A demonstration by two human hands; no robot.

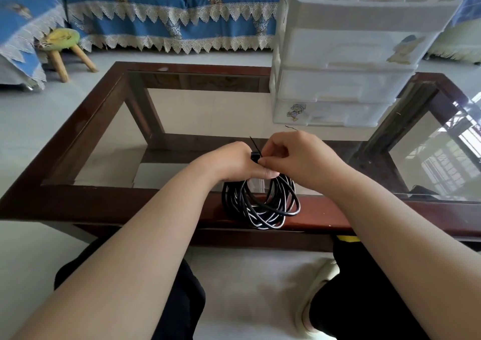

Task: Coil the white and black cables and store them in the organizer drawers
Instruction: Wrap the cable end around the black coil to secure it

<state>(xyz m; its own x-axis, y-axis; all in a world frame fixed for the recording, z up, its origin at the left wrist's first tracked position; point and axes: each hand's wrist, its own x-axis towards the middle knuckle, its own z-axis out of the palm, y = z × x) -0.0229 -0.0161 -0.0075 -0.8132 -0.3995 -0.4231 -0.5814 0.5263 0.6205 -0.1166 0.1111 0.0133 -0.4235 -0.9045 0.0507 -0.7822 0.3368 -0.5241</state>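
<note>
A black cable [260, 207] wound into a coil hangs over the near wooden rim of the table [104, 204]. My left hand [234, 162] grips the top of the coil. My right hand [299, 157] pinches a thin black tie [255, 145] at the top of the coil, right beside my left hand's fingers. One end of the tie sticks up between the hands. A white plastic organizer [351, 53] with several shut drawers stands at the table's far right. No white cable is in view.
The table is a glass top in a dark wooden frame. A blue sofa [169, 14] with lace trim stands behind it. A small green stool [65, 43] is at the far left. My knees and a pale slipper [317, 287] are below the table's near edge.
</note>
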